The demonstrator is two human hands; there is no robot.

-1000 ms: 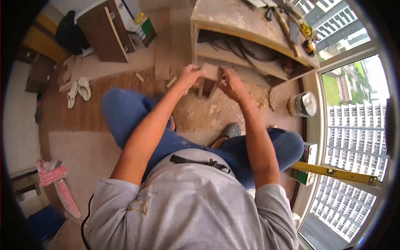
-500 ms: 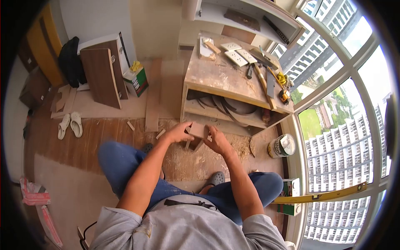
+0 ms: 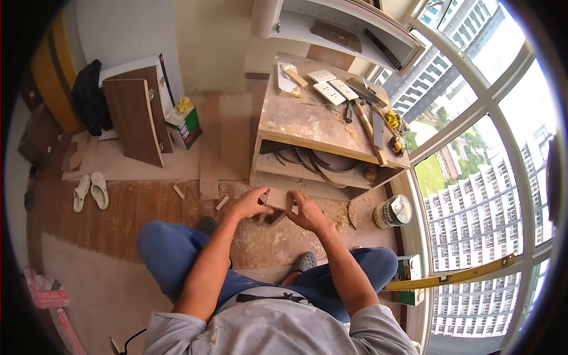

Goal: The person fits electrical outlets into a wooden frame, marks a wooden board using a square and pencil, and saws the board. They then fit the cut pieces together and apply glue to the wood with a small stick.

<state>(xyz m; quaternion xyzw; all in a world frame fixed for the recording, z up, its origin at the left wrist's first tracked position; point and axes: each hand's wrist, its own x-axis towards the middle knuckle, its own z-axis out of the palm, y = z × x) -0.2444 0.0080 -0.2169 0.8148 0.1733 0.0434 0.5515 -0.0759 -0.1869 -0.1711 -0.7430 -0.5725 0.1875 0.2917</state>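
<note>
A small flat-topped wooden block (image 3: pixel 278 199) is between my two hands, low over the floor in front of my knees. My left hand (image 3: pixel 248 204) grips its left edge, thumb and fingers curled around that side. On the opposite edge, the fingers of my right hand (image 3: pixel 306 211) press against the wood. Beneath the flat top, a darker wooden part (image 3: pixel 274 218) shows, perhaps the block's lower side or a separate piece. My hands partly cover its edges.
A dusty cabinet (image 3: pixel 319 127) ahead carries power sockets (image 3: pixel 329 93), a hammer (image 3: pixel 371 127) and a tape measure (image 3: pixel 397 144). A paint bucket (image 3: pixel 395 211) stands right, near a yellow spirit level (image 3: pixel 455 277). Wood shavings (image 3: pixel 334 219) litter the floor. Pale clogs (image 3: pixel 90 192) sit left.
The view has tilted slightly, so the surroundings appear lower and a little further left. Both hands stay on the wooden block with almost the same hold.
</note>
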